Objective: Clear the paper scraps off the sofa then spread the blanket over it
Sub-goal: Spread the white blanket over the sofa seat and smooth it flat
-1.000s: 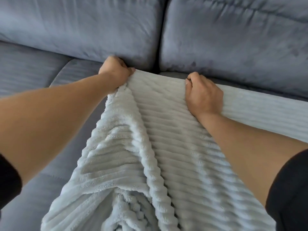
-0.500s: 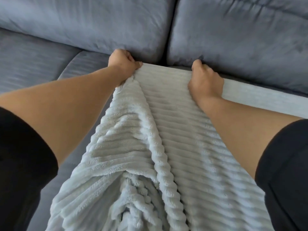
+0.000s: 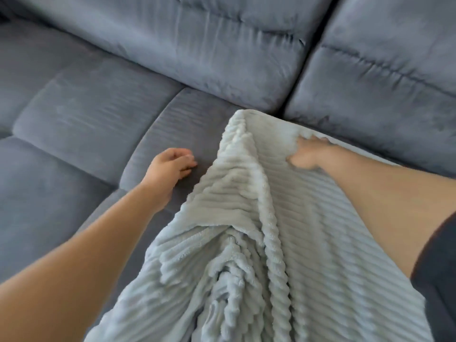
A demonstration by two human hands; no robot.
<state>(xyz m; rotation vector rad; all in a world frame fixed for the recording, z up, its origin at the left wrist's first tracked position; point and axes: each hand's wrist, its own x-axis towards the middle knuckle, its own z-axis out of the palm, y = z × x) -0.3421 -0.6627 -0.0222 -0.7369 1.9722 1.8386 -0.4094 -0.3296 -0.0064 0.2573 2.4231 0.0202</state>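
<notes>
A pale grey ribbed plush blanket [image 3: 308,243] lies bunched down the seat of the blue-grey sofa [image 3: 81,124], its top edge near the back cushions. My right hand [image 3: 308,154] is on the blanket near that top edge; its fingertips sink into the plush at the hem and it looks blurred. My left hand [image 3: 170,166] is off the blanket, over the bare seat just left of it, with its fingers loosely curled and nothing in them. No paper scraps show on the sofa.
Two back cushions [image 3: 222,45] meet at a gap above the blanket's top edge. Bare seat cushions stretch to the left of the blanket. A fold ridge [image 3: 266,218] runs down the blanket's middle.
My left hand let go of the blanket's top corner and drew back to the left over the seat. The view has swung left. My right hand stays at the top edge.
</notes>
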